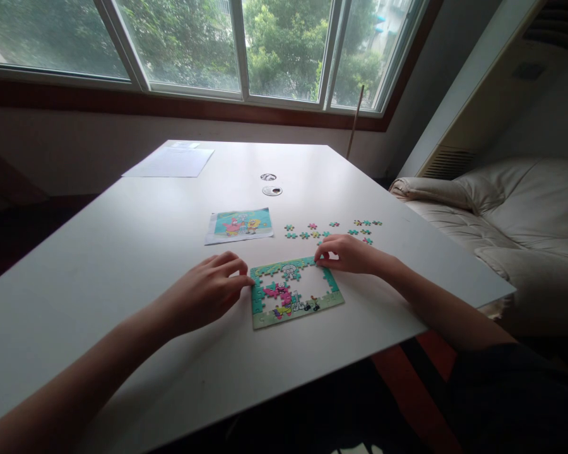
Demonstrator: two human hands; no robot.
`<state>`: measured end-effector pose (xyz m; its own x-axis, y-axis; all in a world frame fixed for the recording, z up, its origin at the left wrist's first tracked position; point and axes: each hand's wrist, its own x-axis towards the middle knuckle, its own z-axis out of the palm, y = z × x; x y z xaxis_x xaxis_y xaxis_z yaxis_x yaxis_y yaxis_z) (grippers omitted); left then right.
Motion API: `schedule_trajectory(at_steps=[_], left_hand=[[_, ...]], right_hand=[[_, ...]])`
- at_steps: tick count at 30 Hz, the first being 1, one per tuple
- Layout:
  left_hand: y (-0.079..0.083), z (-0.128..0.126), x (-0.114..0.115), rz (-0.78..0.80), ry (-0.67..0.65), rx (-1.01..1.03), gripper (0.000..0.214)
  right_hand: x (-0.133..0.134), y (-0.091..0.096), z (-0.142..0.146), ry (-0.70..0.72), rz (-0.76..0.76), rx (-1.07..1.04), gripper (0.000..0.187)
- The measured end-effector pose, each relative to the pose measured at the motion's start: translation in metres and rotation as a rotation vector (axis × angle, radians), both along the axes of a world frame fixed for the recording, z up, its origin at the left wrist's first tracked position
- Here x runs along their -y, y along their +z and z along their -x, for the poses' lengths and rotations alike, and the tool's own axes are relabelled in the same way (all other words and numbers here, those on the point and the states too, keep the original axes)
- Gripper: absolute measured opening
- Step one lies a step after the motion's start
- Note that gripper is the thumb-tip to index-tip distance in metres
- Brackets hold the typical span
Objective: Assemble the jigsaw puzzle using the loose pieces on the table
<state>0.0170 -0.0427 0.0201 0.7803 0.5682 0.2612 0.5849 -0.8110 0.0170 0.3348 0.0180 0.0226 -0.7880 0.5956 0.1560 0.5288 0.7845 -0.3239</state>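
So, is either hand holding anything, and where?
Nothing lifted. Left hand touches the puzzle at its left edge; right hand presses its top right corner, grip unclear.

No text, label or number is legible on anything in view.

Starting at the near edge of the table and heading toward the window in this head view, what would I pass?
Puzzle → cartoon picture → round table caps → paper sheet → window.
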Motion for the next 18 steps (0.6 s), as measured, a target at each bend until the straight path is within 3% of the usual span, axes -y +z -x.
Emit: schedule_trajectory(at_steps=[18], left_hand=[[-0.0016, 0.0014, -0.0009, 0.0, 0.0, 0.008, 0.027]], right_hand=[[0.0003, -0.0003, -0.0002, 0.003, -0.002, -0.002, 0.01]])
